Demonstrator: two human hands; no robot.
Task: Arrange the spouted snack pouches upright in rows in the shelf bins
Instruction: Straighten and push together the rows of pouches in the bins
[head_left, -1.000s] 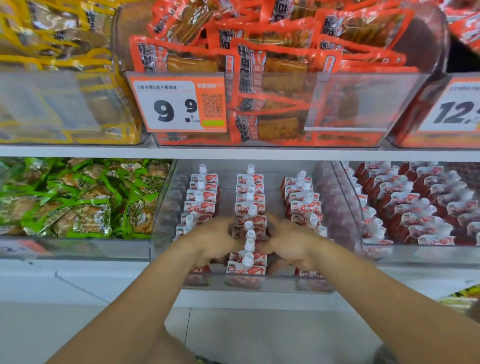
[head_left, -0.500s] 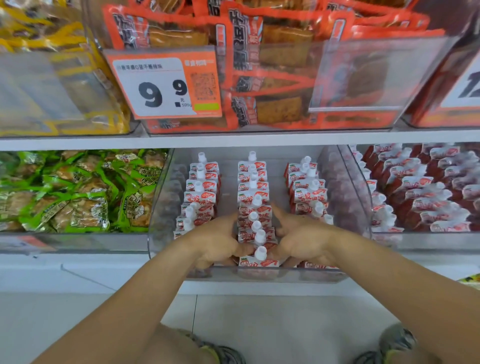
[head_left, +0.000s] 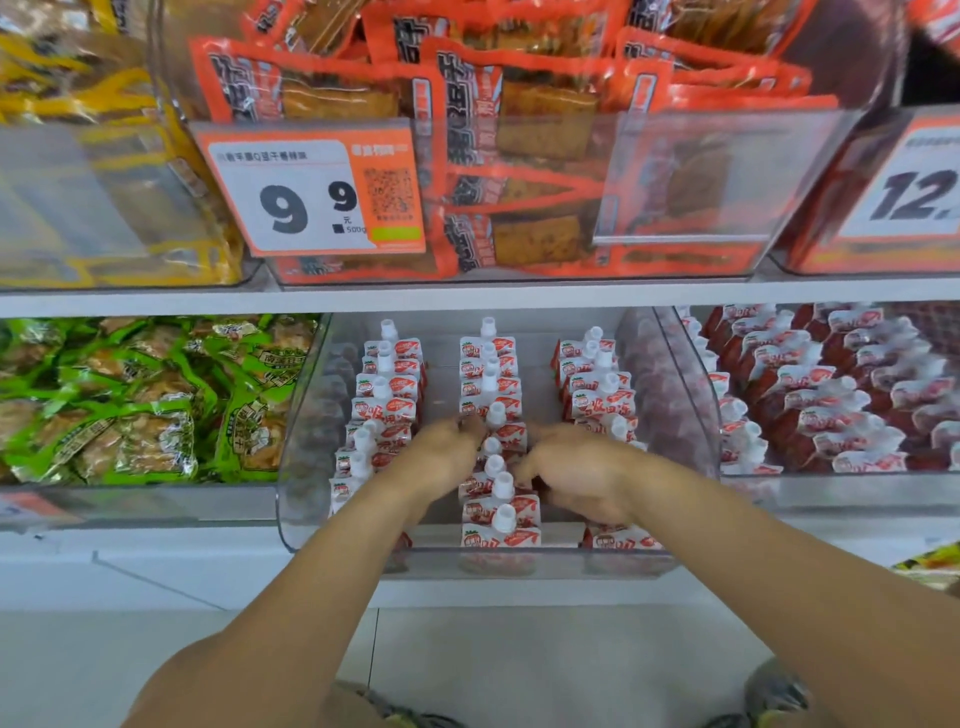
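Red-and-white spouted pouches stand upright in three rows inside a clear shelf bin. The left row and right row flank the middle row. My left hand is at the left side of the middle row, and its fingertips pinch a pouch about halfway back. My right hand is at the row's right side, with curled fingers closing against the pouches. Both hands hide part of the rows beneath them.
A neighbouring clear bin on the right holds many of the same pouches. Green snack packs fill the left bin. Above the shelf edge sit orange packs and a price tag. Pale floor lies below.
Both hands have stayed on either side of the middle row and slid slightly deeper along it. The view has shifted a little.
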